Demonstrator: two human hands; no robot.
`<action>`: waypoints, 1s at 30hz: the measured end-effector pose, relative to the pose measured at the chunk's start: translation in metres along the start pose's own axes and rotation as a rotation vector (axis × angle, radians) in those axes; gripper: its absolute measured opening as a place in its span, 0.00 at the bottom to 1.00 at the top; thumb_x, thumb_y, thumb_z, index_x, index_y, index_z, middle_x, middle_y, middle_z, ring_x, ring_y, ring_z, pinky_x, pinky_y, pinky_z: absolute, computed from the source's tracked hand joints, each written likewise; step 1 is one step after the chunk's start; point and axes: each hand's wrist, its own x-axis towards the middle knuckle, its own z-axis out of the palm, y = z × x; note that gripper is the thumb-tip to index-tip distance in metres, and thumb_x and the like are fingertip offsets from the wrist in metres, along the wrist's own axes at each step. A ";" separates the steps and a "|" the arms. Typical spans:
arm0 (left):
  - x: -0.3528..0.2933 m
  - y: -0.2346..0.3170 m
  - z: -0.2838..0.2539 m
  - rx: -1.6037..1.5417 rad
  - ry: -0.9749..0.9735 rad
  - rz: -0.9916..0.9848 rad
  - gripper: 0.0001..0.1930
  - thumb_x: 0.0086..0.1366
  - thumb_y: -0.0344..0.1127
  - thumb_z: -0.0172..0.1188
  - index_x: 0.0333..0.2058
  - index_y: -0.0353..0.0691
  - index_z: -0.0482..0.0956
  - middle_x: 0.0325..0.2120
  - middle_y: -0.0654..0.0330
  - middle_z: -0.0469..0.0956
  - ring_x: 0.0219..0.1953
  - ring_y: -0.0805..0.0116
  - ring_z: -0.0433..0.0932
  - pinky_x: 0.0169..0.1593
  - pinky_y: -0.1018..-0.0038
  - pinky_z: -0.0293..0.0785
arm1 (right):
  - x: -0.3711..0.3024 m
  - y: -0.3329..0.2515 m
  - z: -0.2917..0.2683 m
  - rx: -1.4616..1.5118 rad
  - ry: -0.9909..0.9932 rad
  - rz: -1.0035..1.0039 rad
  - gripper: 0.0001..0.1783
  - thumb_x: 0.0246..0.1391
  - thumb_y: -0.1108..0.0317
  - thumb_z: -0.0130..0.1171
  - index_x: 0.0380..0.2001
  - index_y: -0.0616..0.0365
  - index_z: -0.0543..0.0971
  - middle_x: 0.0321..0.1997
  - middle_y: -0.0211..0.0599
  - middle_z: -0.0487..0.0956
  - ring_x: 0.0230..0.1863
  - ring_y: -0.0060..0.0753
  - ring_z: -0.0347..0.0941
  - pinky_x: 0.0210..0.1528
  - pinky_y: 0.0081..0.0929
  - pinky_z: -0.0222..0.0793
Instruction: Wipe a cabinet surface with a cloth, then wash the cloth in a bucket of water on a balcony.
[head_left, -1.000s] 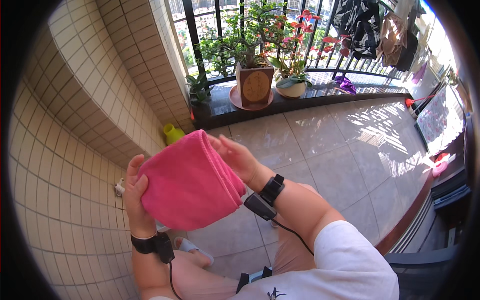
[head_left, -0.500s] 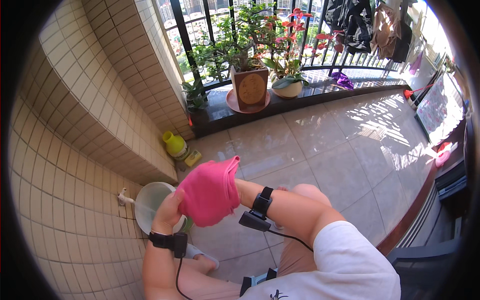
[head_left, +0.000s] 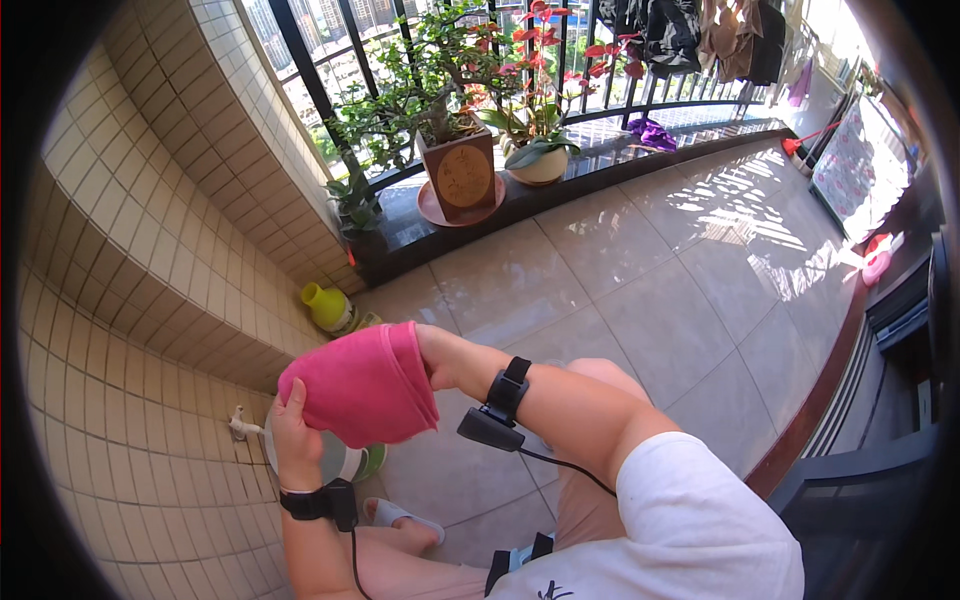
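A folded pink cloth hangs between my two hands above a pale bucket near the tiled wall. My left hand grips the cloth's left side, its thumb lying on the front. At the opposite end, my right hand holds the open-looking right edge; most of its fingers are hidden behind or inside the fabric. The cloth covers much of the bucket's mouth. A white tap juts from the wall beside the bucket.
A yellow-green bottle stands by the wall corner. Beyond, a dark ledge carries a square brown plant pot and a round pot before black railings. A green item sits beside the bucket, near my slippered foot.
Both hands have moved left with the pink cloth, which now looks wider and flatter, its layered edge spread at my right hand. The whole view has shifted a little too.
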 end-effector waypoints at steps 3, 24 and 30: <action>0.006 0.000 -0.009 -0.058 0.030 0.006 0.15 0.61 0.34 0.53 0.44 0.31 0.70 0.41 0.56 0.74 0.42 0.67 0.74 0.48 0.73 0.68 | -0.004 -0.004 0.003 0.105 -0.024 0.021 0.15 0.54 0.62 0.51 0.40 0.63 0.73 0.41 0.41 0.76 0.42 0.31 0.73 0.46 0.27 0.68; 0.010 -0.029 -0.007 0.405 0.025 -0.087 0.31 0.47 0.30 0.66 0.50 0.34 0.63 0.36 0.56 0.75 0.37 0.68 0.74 0.44 0.72 0.70 | 0.020 0.010 -0.021 -1.306 0.693 -0.583 0.37 0.34 0.61 0.68 0.45 0.65 0.60 0.38 0.56 0.73 0.41 0.51 0.71 0.42 0.36 0.67; 0.012 -0.035 -0.012 1.453 -0.110 -0.002 0.26 0.36 0.33 0.70 0.38 0.35 0.75 0.40 0.50 0.70 0.40 0.56 0.71 0.45 0.70 0.67 | 0.013 0.016 -0.013 -1.523 0.439 -0.491 0.39 0.32 0.62 0.68 0.49 0.59 0.61 0.37 0.52 0.74 0.41 0.49 0.72 0.42 0.36 0.67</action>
